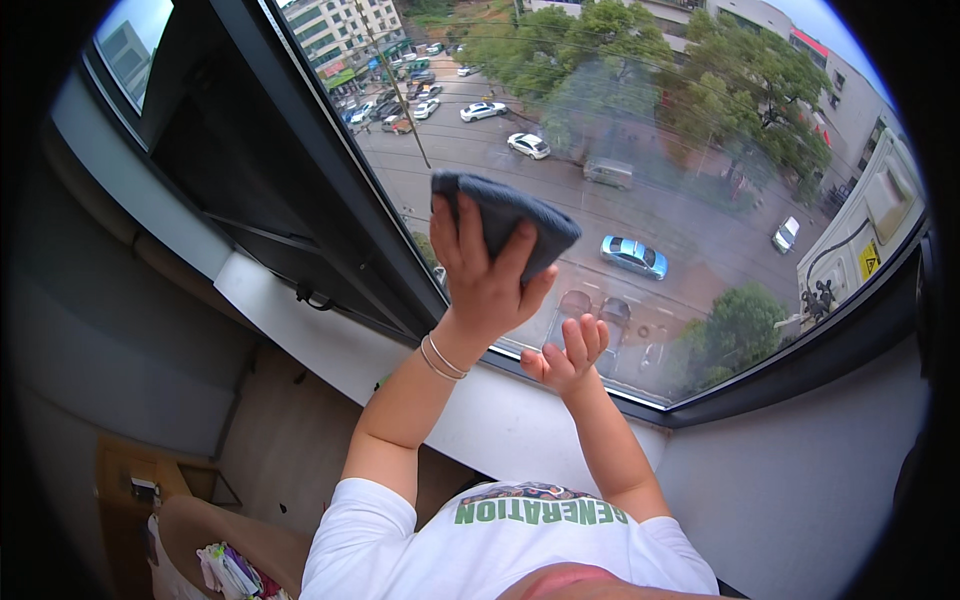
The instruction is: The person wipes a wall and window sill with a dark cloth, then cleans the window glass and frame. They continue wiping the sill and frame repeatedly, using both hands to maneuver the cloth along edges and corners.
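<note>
A folded blue-grey cloth (pixel 517 225) lies against the window pane (pixel 675 195), pressed there under the spread fingers of my left hand (pixel 480 270). Two thin bangles (pixel 442 358) circle that wrist. Lower and to the right, my right hand (pixel 570 352) is raised near the bottom of the glass, its fingers apart and slightly curled, with nothing in it. Whether it touches the pane I cannot tell. Hazy, smeary patches show on the upper right part of the glass.
A white windowsill (pixel 487 405) runs below the dark window frame (pixel 765 382). To the left are a dark window section with a black handle (pixel 313 300) and a grey curtain (pixel 112 360). Clothes (pixel 232 574) lie at lower left. Outside, an air-conditioner unit (pixel 862 232) stands above the street.
</note>
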Motion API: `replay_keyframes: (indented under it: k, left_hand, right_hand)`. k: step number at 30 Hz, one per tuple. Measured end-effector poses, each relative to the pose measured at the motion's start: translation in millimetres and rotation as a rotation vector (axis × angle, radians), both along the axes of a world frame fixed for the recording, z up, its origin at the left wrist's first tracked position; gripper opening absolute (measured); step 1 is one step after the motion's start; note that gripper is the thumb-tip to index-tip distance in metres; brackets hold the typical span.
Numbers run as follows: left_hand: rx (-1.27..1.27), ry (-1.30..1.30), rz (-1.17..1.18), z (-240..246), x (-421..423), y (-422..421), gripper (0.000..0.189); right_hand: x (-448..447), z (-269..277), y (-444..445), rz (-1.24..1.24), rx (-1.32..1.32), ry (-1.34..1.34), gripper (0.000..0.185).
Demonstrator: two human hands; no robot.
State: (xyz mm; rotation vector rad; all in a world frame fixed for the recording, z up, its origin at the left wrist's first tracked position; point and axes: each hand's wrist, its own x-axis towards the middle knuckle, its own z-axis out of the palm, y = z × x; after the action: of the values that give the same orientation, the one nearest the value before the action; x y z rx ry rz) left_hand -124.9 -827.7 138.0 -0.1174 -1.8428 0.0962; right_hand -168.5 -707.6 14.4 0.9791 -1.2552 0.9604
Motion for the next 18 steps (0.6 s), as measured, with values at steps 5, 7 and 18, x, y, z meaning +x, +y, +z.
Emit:
replay_keyframes:
  k: [5, 7, 18]
  left_hand:
    - [-0.173, -0.092, 0.024, -89.6, 13.7, 2.5, 0.045]
    - [-0.196, -0.137, 0.05, -90.2, 20.0, -6.1, 0.041]
    - [0.14, 0.136, -0.044, 43.5, -21.1, 15.1, 0.056]
  right_hand:
    - [-2.6, -4.5, -2.3, 0.013, -0.049, 0.041, 0.041]
    - [-2.2, -5.3, -1.8, 0.022, -0.036, 0.035, 0.042]
    - [-3.1, -2.4, -6.3, -0.006, -0.076, 0.047, 0.045]
